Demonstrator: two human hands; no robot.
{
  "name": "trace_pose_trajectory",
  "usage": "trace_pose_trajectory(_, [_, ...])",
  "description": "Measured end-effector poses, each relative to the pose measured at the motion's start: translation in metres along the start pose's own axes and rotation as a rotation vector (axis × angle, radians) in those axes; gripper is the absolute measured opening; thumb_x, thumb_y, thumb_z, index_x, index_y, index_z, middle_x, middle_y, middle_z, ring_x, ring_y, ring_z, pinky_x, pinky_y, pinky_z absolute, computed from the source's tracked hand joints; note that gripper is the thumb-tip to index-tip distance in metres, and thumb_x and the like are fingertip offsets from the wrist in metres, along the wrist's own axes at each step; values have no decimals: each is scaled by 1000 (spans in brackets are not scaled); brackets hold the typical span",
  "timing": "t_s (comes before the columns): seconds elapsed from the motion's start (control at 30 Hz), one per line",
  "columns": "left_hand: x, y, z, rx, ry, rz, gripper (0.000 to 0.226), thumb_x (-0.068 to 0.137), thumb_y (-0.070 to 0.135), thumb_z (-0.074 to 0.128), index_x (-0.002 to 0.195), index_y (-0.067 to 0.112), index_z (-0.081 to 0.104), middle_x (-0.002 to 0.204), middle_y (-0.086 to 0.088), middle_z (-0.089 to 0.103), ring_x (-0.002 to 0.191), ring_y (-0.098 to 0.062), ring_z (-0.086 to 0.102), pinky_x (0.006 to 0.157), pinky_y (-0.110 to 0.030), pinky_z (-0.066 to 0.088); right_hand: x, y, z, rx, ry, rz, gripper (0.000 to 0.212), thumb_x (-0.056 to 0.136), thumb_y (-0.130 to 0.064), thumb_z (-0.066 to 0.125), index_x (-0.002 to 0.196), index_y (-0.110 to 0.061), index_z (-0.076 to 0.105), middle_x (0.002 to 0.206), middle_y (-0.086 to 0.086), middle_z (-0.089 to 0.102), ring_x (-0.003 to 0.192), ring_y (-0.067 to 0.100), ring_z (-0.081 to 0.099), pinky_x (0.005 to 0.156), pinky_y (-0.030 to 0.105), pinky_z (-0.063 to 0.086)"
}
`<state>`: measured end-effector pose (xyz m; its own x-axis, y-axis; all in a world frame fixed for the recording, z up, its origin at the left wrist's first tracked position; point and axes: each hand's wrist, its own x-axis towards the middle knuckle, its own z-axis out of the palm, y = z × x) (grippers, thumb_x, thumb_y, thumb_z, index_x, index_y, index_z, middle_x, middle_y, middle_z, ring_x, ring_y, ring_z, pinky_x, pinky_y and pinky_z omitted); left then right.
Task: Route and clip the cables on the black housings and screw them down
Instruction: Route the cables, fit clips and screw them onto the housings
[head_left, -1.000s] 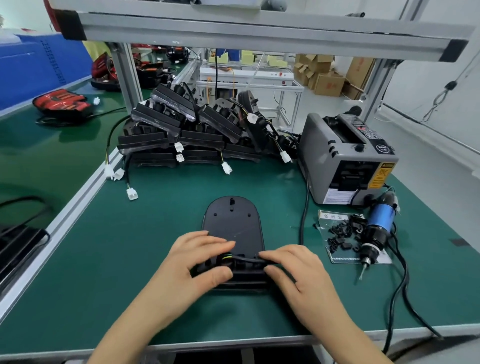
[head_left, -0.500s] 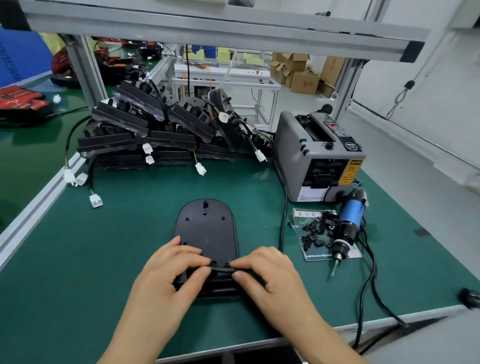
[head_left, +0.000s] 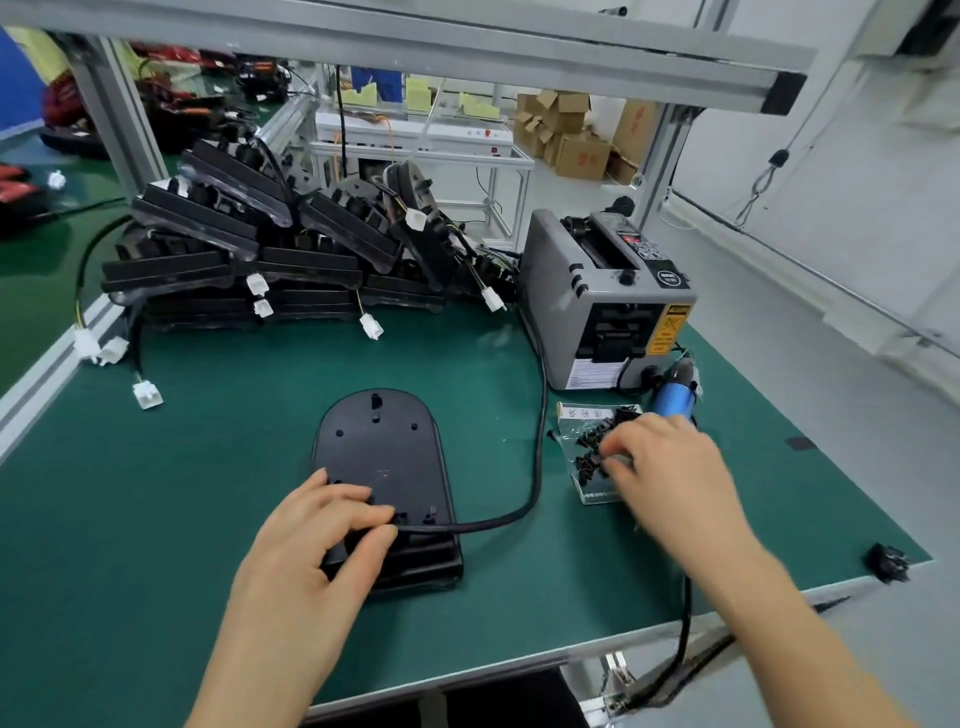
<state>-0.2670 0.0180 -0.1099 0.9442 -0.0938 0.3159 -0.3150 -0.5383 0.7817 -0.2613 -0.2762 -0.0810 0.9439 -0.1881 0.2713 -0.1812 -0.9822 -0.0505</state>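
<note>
Black moulded plastic front and centre: looking down on one flat black plastic housing (head_left: 384, 467), rounded at the far end, stepped and ribbed at the near end, dotted with small holes, lying in the middle of the green mat (head_left: 156, 493). Following one thick black cable (head_left: 537, 415) out of its near end, sweeping right, then bending away toward the grey tape dispenser (head_left: 602, 301). Seeing the left hand (head_left: 311, 551) lying flat-fingered over the housing's near left corner, thumb tip pressing where the cable leaves. Finding the right hand (head_left: 670, 467) well apart from it, out to the right, fingers curled down into the small black clips (head_left: 592, 452) heaped on a clear plastic packet (head_left: 597, 496); pinching one or not, cannot tell. Spotting one blue electric screwdriver (head_left: 675, 397) lying just beyond that hand. Noting open mat left of the housing and ahead of it, up to the pile of black housings (head_left: 270, 249) at the far side, and the aluminium table edge (head_left: 467, 670) running close below the housing. Counting eight white connectors (head_left: 371, 327) dangling around the pile, two hands, one dispenser.
</note>
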Motion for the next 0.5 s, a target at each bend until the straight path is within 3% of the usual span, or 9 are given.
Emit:
trace_pose_trajectory(0.17, [0, 1, -1, 0, -1, 1, 25, 78, 22, 73, 75, 46, 68, 106, 36, 58, 126, 10, 38, 92, -11, 29, 15, 13, 10, -218, -109, -61, 13, 90, -35, 51, 100, -32, 59, 102, -13, 62, 103, 16, 48, 73, 29, 28])
trace_pose_trajectory(0.4, [-1, 4, -3, 1, -10, 6, 19, 79, 26, 70, 77, 45, 68, 108, 39, 55, 124, 19, 32, 92, -9, 28, 22, 12, 21, -275, -96, -146, 21, 87, -25, 50, 104, -33, 59, 98, -13, 65, 103, 15, 46, 72, 29, 25])
trace_pose_trajectory(0.5, [-1, 4, -3, 1, -11, 8, 21, 79, 25, 71, 76, 45, 67, 107, 38, 56, 124, 17, 34, 94, -11, 28, 22, 12, 23, -296, -102, -172, 27, 87, -23, 48, 110, -31, 60, 100, -11, 65, 102, 17, 47, 75, 29, 31])
